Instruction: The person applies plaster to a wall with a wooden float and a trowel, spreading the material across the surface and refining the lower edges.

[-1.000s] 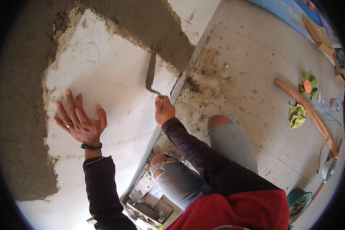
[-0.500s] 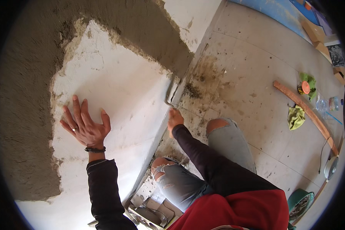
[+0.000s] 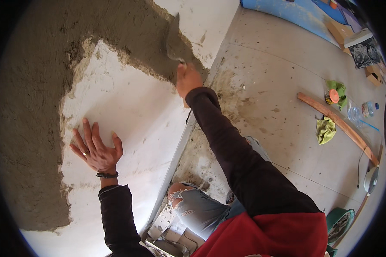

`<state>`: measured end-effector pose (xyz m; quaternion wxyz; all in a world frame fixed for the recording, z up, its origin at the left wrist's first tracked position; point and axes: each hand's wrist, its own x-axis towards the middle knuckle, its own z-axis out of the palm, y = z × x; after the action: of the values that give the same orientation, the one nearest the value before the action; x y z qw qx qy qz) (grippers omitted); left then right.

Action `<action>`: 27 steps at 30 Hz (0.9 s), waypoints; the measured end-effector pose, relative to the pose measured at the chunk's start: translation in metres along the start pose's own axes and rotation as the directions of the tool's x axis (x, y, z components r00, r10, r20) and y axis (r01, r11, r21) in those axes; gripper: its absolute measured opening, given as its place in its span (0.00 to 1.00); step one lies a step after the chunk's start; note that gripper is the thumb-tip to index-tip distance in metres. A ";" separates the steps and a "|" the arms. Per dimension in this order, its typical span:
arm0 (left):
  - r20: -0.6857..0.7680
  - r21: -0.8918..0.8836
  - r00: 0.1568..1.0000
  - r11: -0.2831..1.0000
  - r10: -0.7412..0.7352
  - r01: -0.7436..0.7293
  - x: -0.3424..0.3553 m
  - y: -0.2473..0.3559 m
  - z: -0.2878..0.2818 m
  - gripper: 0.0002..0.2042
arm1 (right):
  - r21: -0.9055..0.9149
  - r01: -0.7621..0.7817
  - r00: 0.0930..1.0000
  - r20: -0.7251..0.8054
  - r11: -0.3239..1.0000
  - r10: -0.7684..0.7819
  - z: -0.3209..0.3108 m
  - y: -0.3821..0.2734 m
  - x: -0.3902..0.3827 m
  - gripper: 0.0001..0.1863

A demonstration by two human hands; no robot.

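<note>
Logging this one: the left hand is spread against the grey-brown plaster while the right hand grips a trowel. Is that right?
Not quite: in the head view, the left hand is spread against the white wall area, not the grey-brown plaster. The right hand does grip a trowel.

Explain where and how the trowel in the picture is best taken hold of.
Probably grip the trowel by its handle, coming from the person's own side, low in the picture: the handle's end shows below the right hand closed around it, while the bent neck leads the narrow blade away upward.
</note>
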<state>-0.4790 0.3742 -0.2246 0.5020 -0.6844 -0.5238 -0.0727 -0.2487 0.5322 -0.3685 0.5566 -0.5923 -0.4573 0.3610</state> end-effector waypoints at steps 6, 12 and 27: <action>-0.001 -0.006 1.000 1.000 0.000 0.000 0.002 0.001 0.001 0.26 | 0.231 -0.603 0.790 0.303 0.763 0.533 -0.001 0.084 -0.017 0.23; 0.002 0.034 1.000 0.999 0.007 -0.007 -0.003 -0.003 -0.001 0.25 | -0.068 -0.001 0.991 0.131 0.998 0.010 -0.001 0.053 -0.008 0.26; -0.032 0.039 0.999 0.999 0.034 -0.032 0.006 0.004 0.004 0.25 | 0.127 -0.865 0.498 0.335 0.486 0.800 0.012 0.190 -0.007 0.26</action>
<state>-0.4750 0.3808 -0.2252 0.5248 -0.6817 -0.5055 -0.0653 -0.2353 0.5365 -0.5584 0.3295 -0.6089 -0.1158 0.7122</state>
